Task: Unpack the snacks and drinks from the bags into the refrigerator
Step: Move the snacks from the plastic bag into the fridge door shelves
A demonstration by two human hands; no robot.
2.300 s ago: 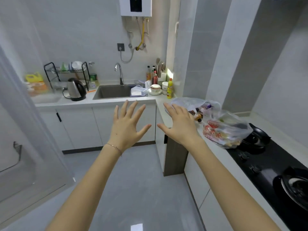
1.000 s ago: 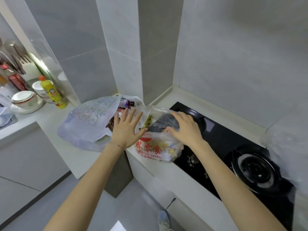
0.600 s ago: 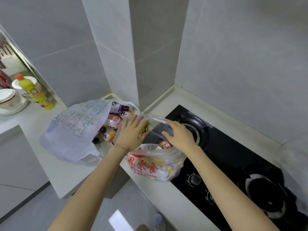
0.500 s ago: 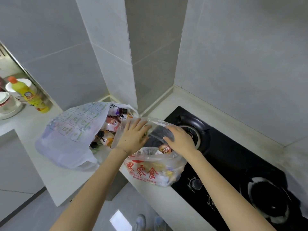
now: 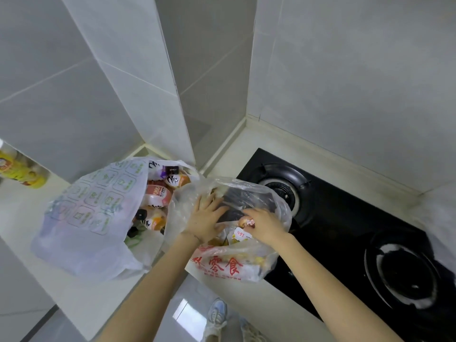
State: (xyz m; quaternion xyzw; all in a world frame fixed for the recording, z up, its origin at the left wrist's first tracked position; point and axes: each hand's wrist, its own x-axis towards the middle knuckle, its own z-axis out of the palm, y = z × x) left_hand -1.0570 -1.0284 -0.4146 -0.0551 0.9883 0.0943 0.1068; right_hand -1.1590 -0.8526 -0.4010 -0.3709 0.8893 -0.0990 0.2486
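Head view: clear snack bag (image 5: 222, 265), red lettering.

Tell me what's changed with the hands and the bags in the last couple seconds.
Both hands came down from open air to the red-printed snack bag: the left hand presses at its mouth, the right hand reaches inside, grip unclear. The drinks bag and snack bag stay on the counter, nothing taken out.

Red "零食" printed on clear snack bag (image 5: 249, 274)
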